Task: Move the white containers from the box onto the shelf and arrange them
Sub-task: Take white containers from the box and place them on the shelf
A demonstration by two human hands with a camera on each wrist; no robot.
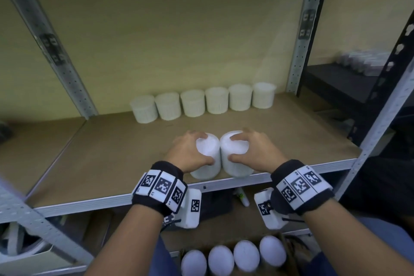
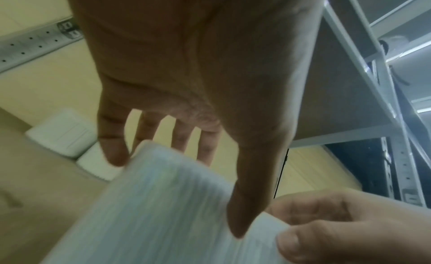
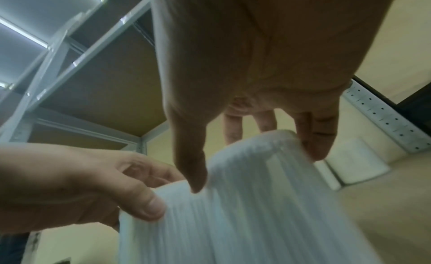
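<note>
Two white containers stand side by side, touching, near the front edge of the brown shelf (image 1: pixel 100 163). My left hand (image 1: pixel 190 150) grips the left container (image 1: pixel 207 159) from above, thumb on its near side and fingers over its far rim. My right hand (image 1: pixel 248 148) grips the right container (image 1: pixel 237 159) the same way. The left wrist view shows the left container (image 2: pixel 151 203) under my left hand's fingers (image 2: pixel 114 153); the right wrist view shows the right container (image 3: pixel 245 203) under my right hand's fingers (image 3: pixel 317 139). Several white containers (image 1: pixel 203 103) stand in a row at the shelf's back.
A box (image 1: pixel 289 244) below the shelf holds several more white containers (image 1: pixel 233 255). Grey perforated uprights (image 1: pixel 302 29) frame the bay, one slanting across the right (image 1: pixel 380 123). A black shelf unit (image 1: pixel 349 83) stands to the right. A small bottle (image 1: pixel 243 197) lies on the lower level.
</note>
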